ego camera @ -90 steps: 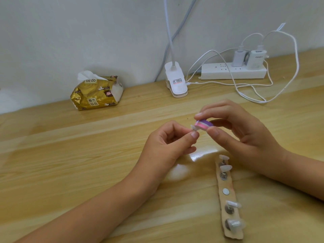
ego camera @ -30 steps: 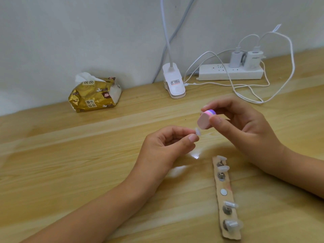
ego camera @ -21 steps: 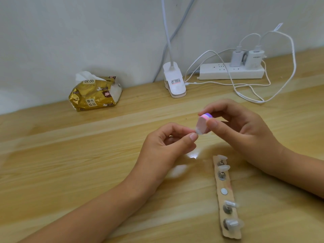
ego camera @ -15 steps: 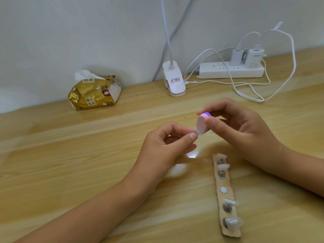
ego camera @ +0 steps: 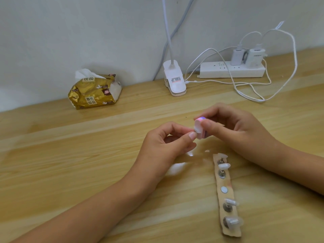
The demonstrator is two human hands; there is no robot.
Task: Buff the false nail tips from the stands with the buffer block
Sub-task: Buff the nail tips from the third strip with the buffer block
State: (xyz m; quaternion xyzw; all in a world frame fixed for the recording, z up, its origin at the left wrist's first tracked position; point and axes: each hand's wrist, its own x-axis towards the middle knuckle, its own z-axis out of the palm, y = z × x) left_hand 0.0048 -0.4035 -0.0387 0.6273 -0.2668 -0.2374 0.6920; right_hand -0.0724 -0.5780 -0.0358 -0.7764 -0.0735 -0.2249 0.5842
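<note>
My left hand (ego camera: 168, 142) pinches a small clear false nail tip (ego camera: 196, 128) between thumb and forefinger above the middle of the wooden table. My right hand (ego camera: 233, 127) grips a pink buffer block (ego camera: 200, 128) with a purple band, and its flat face lies against the tip. Below the hands lies a tan strip (ego camera: 228, 195) carrying several small stands with clear nail tips (ego camera: 224, 166); one round metal spot (ego camera: 224, 189) in its middle is bare.
A gold tissue pack (ego camera: 93, 92) sits at the back left by the wall. A white clip lamp base (ego camera: 175, 81) stands at the back centre. A white power strip (ego camera: 231, 71) with chargers and looping cables (ego camera: 252, 95) lies back right.
The buffer block has slid down along the nail tip since a second ago, when it was held apart above it. My left hand has stayed nearly still.
</note>
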